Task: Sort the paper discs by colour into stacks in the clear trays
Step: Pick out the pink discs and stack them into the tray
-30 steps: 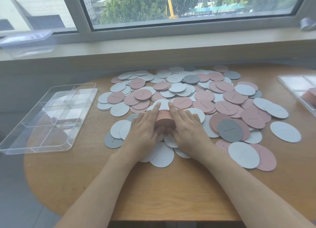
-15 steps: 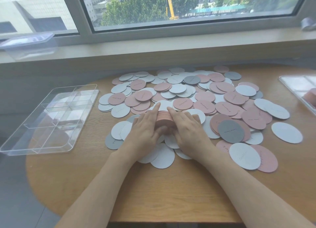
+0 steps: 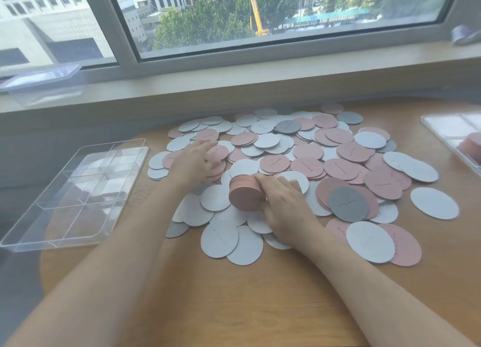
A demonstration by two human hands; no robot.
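A wide heap of pink, white and grey paper discs [image 3: 307,148] covers the middle of the round wooden table [image 3: 234,294]. My right hand [image 3: 283,206] grips a thick stack of pink discs [image 3: 246,194], tilted on edge above the white discs near me. My left hand [image 3: 194,164] reaches out over the heap's left side, fingers resting on a loose pink disc [image 3: 217,152]; whether it grips that disc is unclear. A clear divided tray [image 3: 75,193] lies at the left with nothing in it. A second clear tray [image 3: 453,135] at the right edge holds a pink stack [image 3: 472,146].
A window sill [image 3: 234,83] runs along the table's far side, with a clear lidded box [image 3: 44,82] on it at the left. A grey disc [image 3: 348,203] lies on top of pink ones just right of my right hand.
My left hand has let go of the pink stack and moved up and left onto the heap. My right hand alone now holds the stack, tilted on edge.
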